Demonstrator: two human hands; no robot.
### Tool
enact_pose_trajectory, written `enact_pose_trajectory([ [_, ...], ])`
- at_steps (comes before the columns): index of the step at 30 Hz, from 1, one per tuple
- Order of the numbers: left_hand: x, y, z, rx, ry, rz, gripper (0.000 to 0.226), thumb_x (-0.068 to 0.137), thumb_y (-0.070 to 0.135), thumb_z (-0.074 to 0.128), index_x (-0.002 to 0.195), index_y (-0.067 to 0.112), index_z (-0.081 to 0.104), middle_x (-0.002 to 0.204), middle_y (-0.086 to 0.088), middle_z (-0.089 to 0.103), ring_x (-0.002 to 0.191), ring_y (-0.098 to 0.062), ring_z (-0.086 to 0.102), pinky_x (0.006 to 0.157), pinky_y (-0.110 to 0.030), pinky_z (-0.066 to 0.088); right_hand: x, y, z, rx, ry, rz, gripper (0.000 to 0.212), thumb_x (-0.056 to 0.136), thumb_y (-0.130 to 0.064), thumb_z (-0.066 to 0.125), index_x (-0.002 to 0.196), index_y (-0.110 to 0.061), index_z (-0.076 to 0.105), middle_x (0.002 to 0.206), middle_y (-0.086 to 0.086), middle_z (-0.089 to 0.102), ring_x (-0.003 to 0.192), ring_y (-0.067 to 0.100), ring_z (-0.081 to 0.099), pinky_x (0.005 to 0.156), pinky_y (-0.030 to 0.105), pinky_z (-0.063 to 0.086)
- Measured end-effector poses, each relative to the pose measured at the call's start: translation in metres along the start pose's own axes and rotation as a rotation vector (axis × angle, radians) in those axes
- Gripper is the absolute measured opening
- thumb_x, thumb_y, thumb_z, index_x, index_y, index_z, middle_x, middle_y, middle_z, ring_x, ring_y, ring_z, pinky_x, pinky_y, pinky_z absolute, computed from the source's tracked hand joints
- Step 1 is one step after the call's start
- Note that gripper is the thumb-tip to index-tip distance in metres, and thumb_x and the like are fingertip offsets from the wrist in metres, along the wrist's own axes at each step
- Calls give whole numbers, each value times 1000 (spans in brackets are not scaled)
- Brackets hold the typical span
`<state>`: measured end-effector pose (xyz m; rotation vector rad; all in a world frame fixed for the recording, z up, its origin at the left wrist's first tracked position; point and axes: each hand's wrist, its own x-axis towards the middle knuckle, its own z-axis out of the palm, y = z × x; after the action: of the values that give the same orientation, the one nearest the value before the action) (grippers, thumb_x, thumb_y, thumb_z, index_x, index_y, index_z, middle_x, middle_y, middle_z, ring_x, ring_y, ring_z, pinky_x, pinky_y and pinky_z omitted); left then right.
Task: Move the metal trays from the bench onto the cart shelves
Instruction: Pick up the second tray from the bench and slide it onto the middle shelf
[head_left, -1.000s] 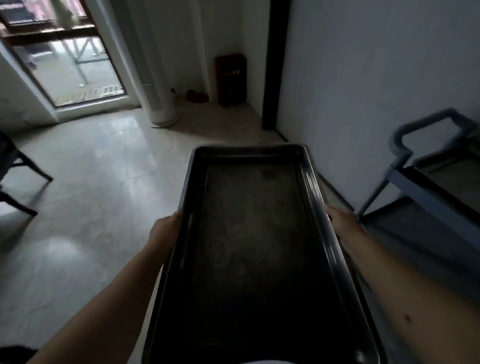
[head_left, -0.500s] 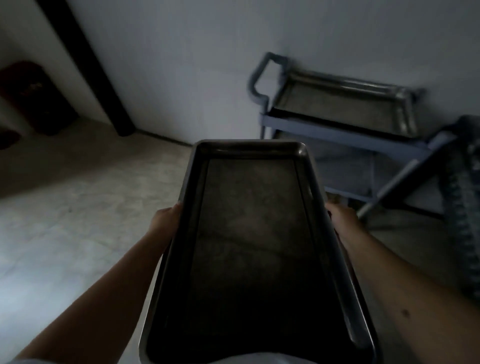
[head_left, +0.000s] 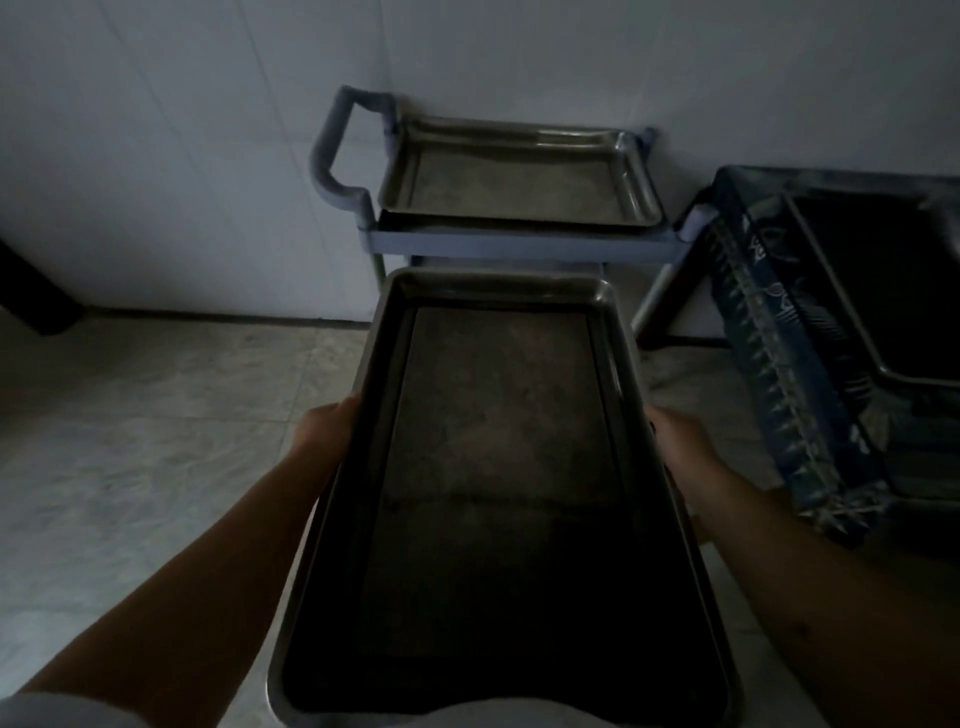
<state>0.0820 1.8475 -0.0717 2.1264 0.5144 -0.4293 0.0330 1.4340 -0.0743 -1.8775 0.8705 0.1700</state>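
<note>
Steel tray (head_left: 498, 467) held level before us, our left hand (head_left: 324, 434) and right hand (head_left: 675, 441) gripping its long rims, facing the cart (head_left: 519, 244), whose top shelf bears another tray (head_left: 514, 176).

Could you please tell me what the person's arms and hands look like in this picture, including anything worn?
Both forearms are bare, and the left hand and right hand wear no gloves, rings or watch that I can see. A pale sleeve edge shows at the bottom left corner.
</note>
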Motion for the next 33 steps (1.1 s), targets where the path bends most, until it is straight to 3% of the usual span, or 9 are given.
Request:
enact_pose_trajectory([
  [3,21,11,13,-9,-11,-25,47,101,41,48,126,6,66,124,-19,67,115,-37,62,89,-36,51,32,-1,5,-66,-5,29,49,97,-43,46,108,0,67,110,20,67,103,37,62,87,32,46],
  [8,79,56,49,-13,23,-86,51,100,46,47,121,5,68,119,-20,69,113,-39,63,96,-46,52,121,-19,9,-116,-48,111,43,98,-38,47,96,-1,69,103,21,68,95,36,63,85,38,48],
  [12,143,85,94,7,72,-180,53,97,54,48,83,9,72,81,-12,70,80,-32,69,60,-31,50,213,-29,18,-168,-68,116,45,99,-37,47,100,2,68,105,21,68,95,35,62,85,38,48],
  [16,228,87,148,-68,123,-234,57,94,54,52,76,2,68,72,-14,66,62,-25,61,55,-30,45,317,-23,50,-216,-29,81,50,97,-44,49,87,1,67,93,24,66,78,32,59,64,32,37],
  [20,319,62,196,-104,100,-213,56,93,60,51,78,8,69,67,-8,63,59,-20,59,54,-29,45,409,-5,95,-193,17,72,48,96,-44,51,108,0,68,115,24,65,106,38,60,84,36,43],
  [25,417,29,233,-121,134,-186,45,95,55,52,81,16,68,72,-4,65,67,-19,62,61,-32,49,501,21,158,-129,93,18,47,91,-46,58,110,-5,69,117,17,67,102,30,61,80,27,38],
  [28,457,14,239,-144,160,-121,40,96,49,54,74,18,64,70,-3,61,66,-16,59,68,-34,47,531,29,189,-94,78,-20,47,91,-43,58,116,-4,66,122,18,65,117,34,58,93,33,43],
  [31,486,6,240,-185,161,-114,35,96,49,55,74,22,62,71,-1,60,70,-17,60,71,-34,49,554,30,215,-103,63,-86,38,95,-37,55,114,-7,66,110,16,63,114,33,56,105,41,41],
  [33,501,3,239,-197,159,-120,34,95,51,55,78,23,64,74,1,62,70,-15,62,66,-27,52,563,28,229,-76,87,-115,34,97,-34,54,112,-5,67,110,18,64,108,30,57,95,31,44],
])
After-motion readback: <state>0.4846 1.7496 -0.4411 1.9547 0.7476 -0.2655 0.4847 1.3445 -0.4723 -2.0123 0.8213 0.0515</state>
